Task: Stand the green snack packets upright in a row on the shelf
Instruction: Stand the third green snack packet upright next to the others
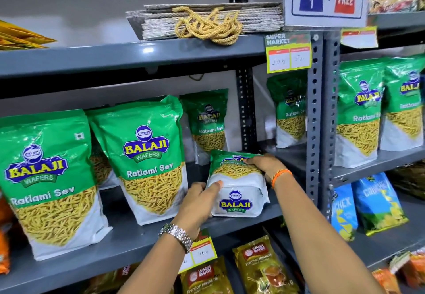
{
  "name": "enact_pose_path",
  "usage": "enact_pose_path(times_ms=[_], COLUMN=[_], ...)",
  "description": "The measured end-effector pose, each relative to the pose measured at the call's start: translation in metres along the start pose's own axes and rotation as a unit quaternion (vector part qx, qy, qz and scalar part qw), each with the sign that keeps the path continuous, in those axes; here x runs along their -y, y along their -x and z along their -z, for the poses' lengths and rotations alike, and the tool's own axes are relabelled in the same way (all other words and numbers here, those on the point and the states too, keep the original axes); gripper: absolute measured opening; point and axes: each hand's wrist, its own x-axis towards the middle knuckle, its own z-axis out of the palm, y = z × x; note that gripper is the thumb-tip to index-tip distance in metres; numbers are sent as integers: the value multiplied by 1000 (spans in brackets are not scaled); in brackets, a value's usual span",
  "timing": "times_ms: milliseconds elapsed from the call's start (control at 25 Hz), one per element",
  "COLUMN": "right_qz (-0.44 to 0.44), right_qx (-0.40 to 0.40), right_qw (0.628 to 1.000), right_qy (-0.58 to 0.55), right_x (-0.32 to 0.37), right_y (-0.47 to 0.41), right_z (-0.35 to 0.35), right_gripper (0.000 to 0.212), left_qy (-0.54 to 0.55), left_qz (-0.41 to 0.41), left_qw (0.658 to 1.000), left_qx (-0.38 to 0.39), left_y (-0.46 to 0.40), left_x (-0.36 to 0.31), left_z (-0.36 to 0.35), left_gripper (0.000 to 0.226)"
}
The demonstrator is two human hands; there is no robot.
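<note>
A green Ratlami Sev packet [236, 183] leans back on the grey shelf [128, 245], its white base toward me. My left hand [197, 201] grips its lower left corner and my right hand [264, 163] holds its top right edge. Left of it two big green packets stand upright: one at the far left [48, 181] and one in the middle [147, 158]. Further back stand another green packet [208, 123] and one [290, 109] by the post.
A perforated grey upright post [315, 119] bounds the shelf bay on the right. More green packets [361, 112] stand on the adjoining rack, blue chip bags [377, 204] below them. Tea pouches [262, 268] sit on the lower shelf. Folded bags with gold cord [207, 21] lie on the upper shelf.
</note>
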Motion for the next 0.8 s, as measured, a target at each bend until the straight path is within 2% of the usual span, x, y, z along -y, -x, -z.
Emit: enact_pose_path(times_ms=[160,280,360,400,560,640,800], right_qz=[36,84,129,150,227,265,308], right_qx=[-41,-47,-73,-81,-60,-28,5], right_qw=[995,991,985,981,966,956,943], right_qy=[-78,-89,-86,-87,-103,-126,-125], right_x=[21,52,71,79,95,97,77], right_y=[-2,-1,-1,-2,-9,-13,-25], right_z=[15,26,29,29,18,11,-6], right_gripper=[38,46,64,66,52,53,56], left_qy=[60,76,63,48,-53,-93,-98], left_qz=[-29,-56,-72,-81,-129,-149,-162], left_qw=[997,993,992,993,990,984,981], left_qx=[41,77,82,71,-2,-39,-44], left_y=[-15,-32,-48,-56,-87,-95,-99], left_x=[-9,-24,-30,-32,-36,-36,-21], left_z=[-5,-4,-6,-7,-13,-16,-26], left_gripper=[44,35,42,47,80,91,103])
